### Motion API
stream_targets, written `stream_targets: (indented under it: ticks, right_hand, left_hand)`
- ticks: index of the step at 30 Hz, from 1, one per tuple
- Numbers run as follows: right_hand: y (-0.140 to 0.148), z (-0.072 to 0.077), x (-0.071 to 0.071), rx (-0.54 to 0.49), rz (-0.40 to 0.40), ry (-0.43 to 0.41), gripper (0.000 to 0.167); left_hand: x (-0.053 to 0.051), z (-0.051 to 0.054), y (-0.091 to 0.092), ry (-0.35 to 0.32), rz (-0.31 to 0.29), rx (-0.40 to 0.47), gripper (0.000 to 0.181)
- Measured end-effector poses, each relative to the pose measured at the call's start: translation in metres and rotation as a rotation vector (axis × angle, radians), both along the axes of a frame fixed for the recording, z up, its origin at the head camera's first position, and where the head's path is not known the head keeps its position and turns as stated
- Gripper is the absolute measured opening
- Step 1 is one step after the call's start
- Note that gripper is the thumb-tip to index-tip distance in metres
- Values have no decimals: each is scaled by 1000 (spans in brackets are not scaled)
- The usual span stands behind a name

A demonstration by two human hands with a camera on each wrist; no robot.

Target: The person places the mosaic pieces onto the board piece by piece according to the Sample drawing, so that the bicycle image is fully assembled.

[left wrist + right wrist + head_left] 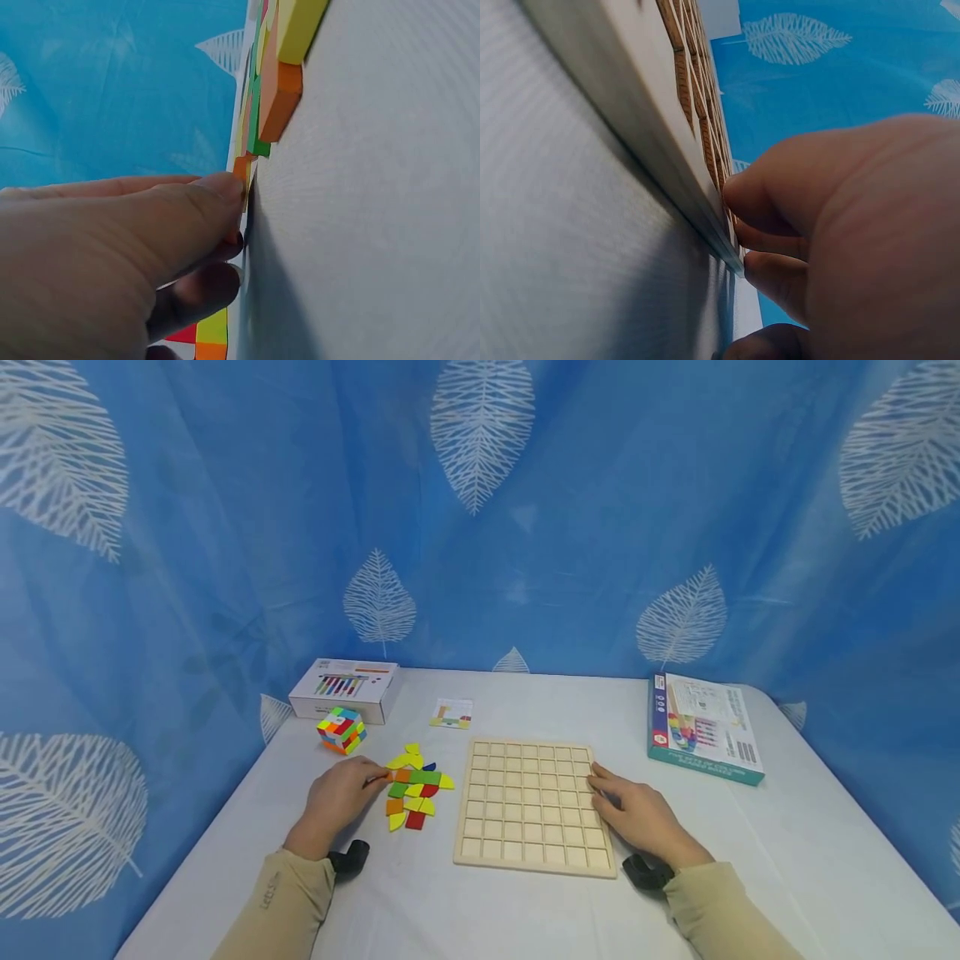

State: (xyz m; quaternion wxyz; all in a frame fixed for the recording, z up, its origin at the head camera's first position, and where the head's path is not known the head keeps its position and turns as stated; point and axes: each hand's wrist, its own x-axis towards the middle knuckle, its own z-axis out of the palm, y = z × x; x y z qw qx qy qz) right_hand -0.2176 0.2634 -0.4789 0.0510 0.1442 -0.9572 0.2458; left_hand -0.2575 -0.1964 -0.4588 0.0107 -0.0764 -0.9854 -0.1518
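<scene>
At the left edge of a group of flat coloured pieces (425, 777), the left hand (341, 796) pinches a small orange piece (240, 169) between thumb and fingers. Yellow, green, orange, red and blue pieces lie on the table beside it. A square wooden grid board (533, 807) lies flat to the right of the pieces, its cells bare. The right hand (639, 812) grips the board's right edge, thumb and fingertips on the frame; in the right wrist view the hand (855, 232) holds that same rim (660, 127).
A puzzle cube (342, 731) stands in front of a white box (345, 690) at the back left. A small printed card (452, 713) lies behind the pieces and board. At the back right is a teal-edged box (705, 727) with a paper on top.
</scene>
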Motion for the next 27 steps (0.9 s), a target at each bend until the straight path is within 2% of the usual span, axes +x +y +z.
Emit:
stream_targets:
  ticks: [9, 14, 21, 25, 27]
  right_hand:
    - [1, -3, 1, -10, -9, 1, 45]
    - [1, -2, 1, -6, 6, 22, 45]
    - [0, -2, 1, -13, 7, 37, 44]
    - [-2, -3, 0, -17, 5, 33, 43]
    - [-1, -4, 0, -9, -8, 29, 43]
  left_hand:
    - [6, 5, 7, 67, 48, 57, 35]
    - [12, 6, 23, 147, 30, 106, 32]
    - [19, -1, 51, 250, -122, 288, 30]
    - [23, -5, 66, 277, -203, 328, 27]
    - [23, -8, 75, 283, -266, 344, 26]
